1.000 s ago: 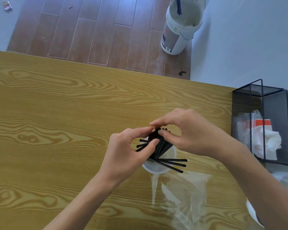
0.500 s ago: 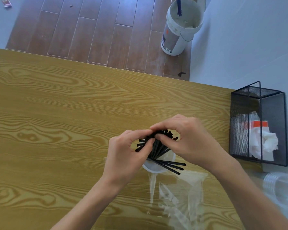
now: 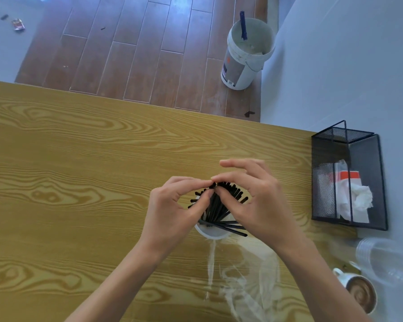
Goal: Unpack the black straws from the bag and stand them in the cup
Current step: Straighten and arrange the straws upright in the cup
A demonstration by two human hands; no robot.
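Observation:
A bunch of black straws [image 3: 219, 205] stands fanned out in a clear cup [image 3: 211, 232] on the wooden table [image 3: 79, 182]. Some lean low over the cup's right rim. My left hand [image 3: 172, 210] pinches straw tips at the top left of the bunch between thumb and forefinger. From the right, my right hand [image 3: 258, 201] holds the upper ends of the straws with thumb and forefinger, its other fingers spread. The empty clear plastic bag [image 3: 249, 282] lies crumpled on the table just in front of the cup.
A black mesh bin [image 3: 349, 182] with white paper and a red-labelled item stands at the table's right end. A stack of clear cups [image 3: 382, 261] and a mug of coffee [image 3: 361, 293] sit at the lower right. A white bucket [image 3: 247, 54] stands on the floor beyond.
Both hands stay on the straw tops above the cup. The bunch has spread a little wider, and my right hand's outer fingers have lifted and opened. The camera view has shifted slightly.

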